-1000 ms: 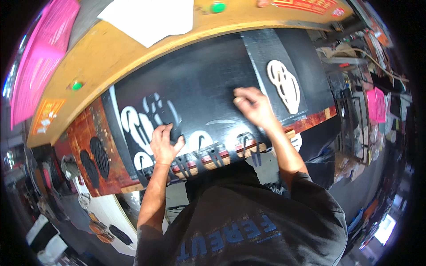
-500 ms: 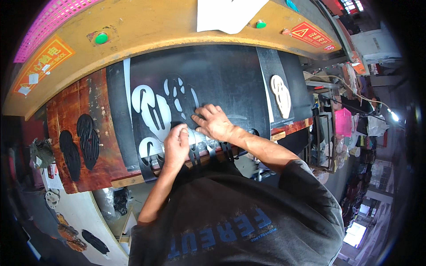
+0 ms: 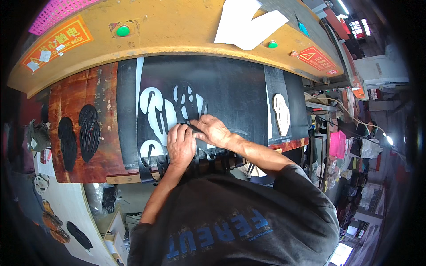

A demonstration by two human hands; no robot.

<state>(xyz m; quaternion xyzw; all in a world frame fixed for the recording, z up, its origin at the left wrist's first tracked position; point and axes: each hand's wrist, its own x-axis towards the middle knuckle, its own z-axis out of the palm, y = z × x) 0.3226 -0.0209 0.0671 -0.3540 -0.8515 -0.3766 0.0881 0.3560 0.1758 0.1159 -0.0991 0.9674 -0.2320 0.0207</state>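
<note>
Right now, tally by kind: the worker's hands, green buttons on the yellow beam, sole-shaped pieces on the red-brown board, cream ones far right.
Hands at the black cut-out sheet: 2
Green buttons: 2
Black sole-shaped pieces: 2
Cream sole-shaped piece: 1
Total: 7

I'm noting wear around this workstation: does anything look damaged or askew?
Yes: the yellow beam looks scraped around the left green button, exposing darker patches. The white sheet lies skewed across that beam, and the red-brown board shows pale scuffs.
</note>
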